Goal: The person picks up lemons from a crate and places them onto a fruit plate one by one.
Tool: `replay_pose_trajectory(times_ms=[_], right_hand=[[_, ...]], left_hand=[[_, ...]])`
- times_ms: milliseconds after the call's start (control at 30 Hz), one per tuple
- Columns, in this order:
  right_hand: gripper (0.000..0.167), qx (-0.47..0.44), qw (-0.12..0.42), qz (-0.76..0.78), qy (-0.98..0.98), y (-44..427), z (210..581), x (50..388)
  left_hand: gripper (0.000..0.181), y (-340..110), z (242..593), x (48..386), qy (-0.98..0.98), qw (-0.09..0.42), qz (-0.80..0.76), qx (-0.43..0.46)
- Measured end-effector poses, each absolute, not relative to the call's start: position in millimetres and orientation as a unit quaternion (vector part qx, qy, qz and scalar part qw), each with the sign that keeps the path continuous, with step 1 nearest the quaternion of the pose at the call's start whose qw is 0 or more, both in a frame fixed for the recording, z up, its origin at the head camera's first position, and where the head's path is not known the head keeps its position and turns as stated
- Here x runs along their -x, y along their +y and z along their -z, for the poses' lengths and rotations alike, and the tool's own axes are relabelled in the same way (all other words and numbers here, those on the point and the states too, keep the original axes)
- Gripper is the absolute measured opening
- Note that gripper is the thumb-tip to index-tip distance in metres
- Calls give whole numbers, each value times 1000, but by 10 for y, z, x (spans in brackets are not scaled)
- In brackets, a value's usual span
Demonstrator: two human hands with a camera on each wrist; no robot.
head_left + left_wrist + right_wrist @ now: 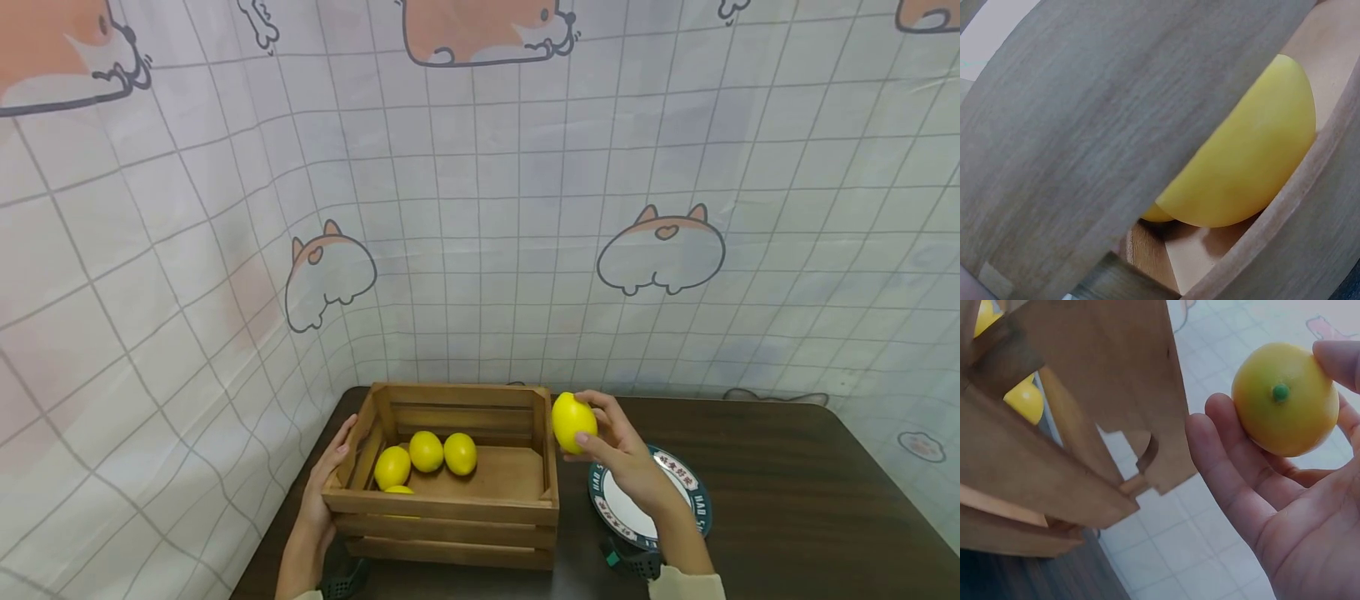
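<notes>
Brown tabletop (pixel 780 492), slatted crate (pixel 442 504), one lemon (pixel 573 423) in hand

The tabletop stretches widest to the right, past the plate, as far as its right edge. The wooden crate stands at the left, its rear wall near the back edge. Just beside it, with a narrow strip between, lies the plate (pixel 621 507), partly covered by the right forearm. The left hand (pixel 324 479) lies against the crate's left end, fingertips by the rim; from these angles I cannot tell whether it is grasping. The right hand (pixel 624 454) grasps the lemon between thumb and fingers, just outside the crate's right rim. Inside, four yellow lemons (pixel 426 451) sit leftward, with crate floor showing to their right.
</notes>
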State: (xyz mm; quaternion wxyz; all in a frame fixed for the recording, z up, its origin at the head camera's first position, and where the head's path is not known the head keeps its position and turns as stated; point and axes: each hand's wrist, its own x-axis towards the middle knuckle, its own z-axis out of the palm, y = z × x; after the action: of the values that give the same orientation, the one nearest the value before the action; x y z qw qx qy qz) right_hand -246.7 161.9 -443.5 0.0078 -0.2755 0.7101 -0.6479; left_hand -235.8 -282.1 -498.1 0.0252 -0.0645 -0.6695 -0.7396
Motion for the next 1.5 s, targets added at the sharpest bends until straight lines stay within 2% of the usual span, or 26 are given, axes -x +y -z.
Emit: replay_pose_trajectory(times_ms=[767,1500], right_hand=[[50,250,-19,637,730,1976,4760,2423],[60,197,-10,609,768,2096,4998,2508]], left_hand=[[58,-2818,5004,2358,-677,30,734,50],[56,-2818,4996,2357,-670,31,740,50]])
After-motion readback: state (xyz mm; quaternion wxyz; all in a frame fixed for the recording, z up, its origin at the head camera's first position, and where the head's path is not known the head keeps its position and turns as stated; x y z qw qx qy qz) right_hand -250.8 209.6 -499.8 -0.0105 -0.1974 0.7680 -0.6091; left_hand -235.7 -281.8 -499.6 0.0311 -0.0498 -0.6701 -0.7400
